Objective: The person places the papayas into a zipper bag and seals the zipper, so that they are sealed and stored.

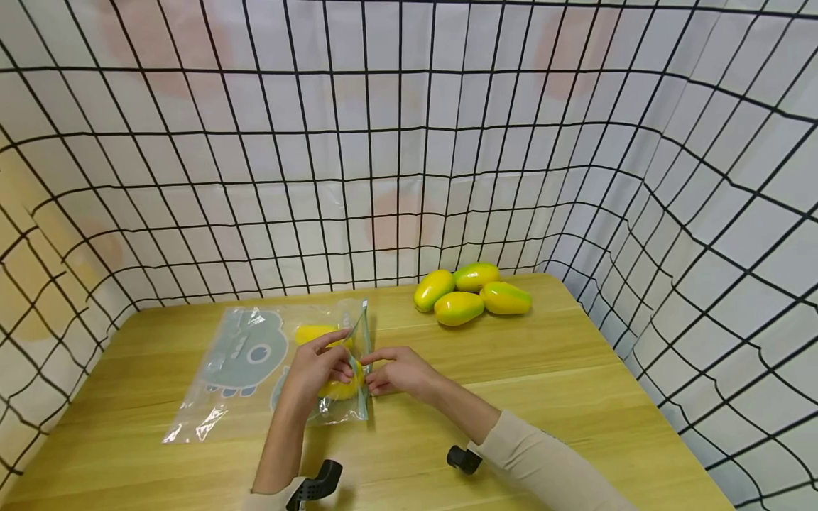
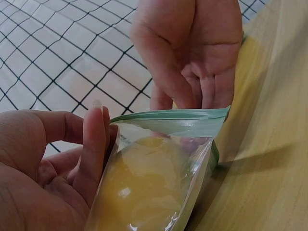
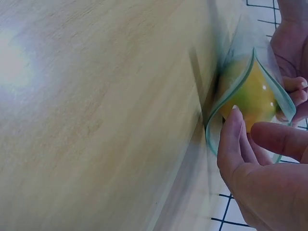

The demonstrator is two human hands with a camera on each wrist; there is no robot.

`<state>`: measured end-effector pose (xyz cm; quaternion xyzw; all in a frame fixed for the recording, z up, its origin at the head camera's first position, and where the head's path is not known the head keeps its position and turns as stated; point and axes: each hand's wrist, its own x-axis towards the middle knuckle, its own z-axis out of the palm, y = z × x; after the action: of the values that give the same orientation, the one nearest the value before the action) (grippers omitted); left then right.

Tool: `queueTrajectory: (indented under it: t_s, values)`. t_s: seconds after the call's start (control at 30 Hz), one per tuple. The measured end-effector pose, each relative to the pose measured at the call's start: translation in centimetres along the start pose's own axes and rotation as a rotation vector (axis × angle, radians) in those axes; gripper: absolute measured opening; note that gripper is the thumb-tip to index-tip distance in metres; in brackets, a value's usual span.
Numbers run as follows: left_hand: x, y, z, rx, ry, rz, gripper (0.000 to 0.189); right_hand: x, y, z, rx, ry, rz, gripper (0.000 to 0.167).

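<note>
A clear zip bag (image 1: 220, 401) with a green zip edge and a printed cartoon lies on the table, its mouth gaping to the right. Inside it are a yellow-green mango (image 3: 255, 98) near the mouth and another mango (image 1: 313, 333) farther back. My left hand (image 1: 319, 365) holds the bag's side near the mouth with bent fingers, as the left wrist view shows. At the opening is my right hand (image 1: 399, 372), its thumb and fingers apart at the near end of the mango. Whether the fingertips touch that mango is hard to see.
Several mangoes (image 1: 459, 309) sit together at the back of the wooden table (image 1: 537, 411). A black wire grid (image 1: 399, 133) rises behind the table and along both sides, with pale sheeting behind it.
</note>
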<state>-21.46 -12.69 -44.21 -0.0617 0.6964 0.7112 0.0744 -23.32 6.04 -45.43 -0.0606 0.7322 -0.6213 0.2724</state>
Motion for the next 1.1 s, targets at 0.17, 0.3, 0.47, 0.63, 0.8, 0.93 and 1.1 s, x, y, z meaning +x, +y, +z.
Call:
queueTrajectory:
  t_s: [0.17,0.3,0.47,0.63,0.8,0.93,1.1]
  values:
    - [-0.1,0.0,-0.1,-0.005,-0.011,0.006,0.045,0.2,-0.1,0.1,0.026,-0.028,0.006,0.046]
    - [-0.1,0.0,-0.1,-0.005,-0.014,0.01,0.045,0.3,-0.2,0.3,0.045,-0.047,0.009,0.047]
    - [0.0,-0.2,-0.1,-0.01,-0.02,0.006,0.046,0.3,-0.3,0.6,0.065,-0.059,0.013,0.049]
    - [0.1,-0.2,-0.1,-0.015,-0.024,0.004,0.046,0.7,-0.3,0.7,0.076,-0.066,0.025,0.055]
    - [0.0,-0.1,-0.2,-0.025,-0.036,0.011,0.046,0.8,-0.4,0.7,0.065,-0.071,0.028,0.055]
    - [0.0,-0.1,-0.3,-0.04,-0.048,0.014,0.046,0.5,-0.6,0.4,0.017,-0.081,0.015,0.053]
    - [0.0,-0.2,-0.4,-0.041,-0.051,0.018,0.045,0.4,-0.8,-0.4,-0.044,-0.06,0.0,0.049]
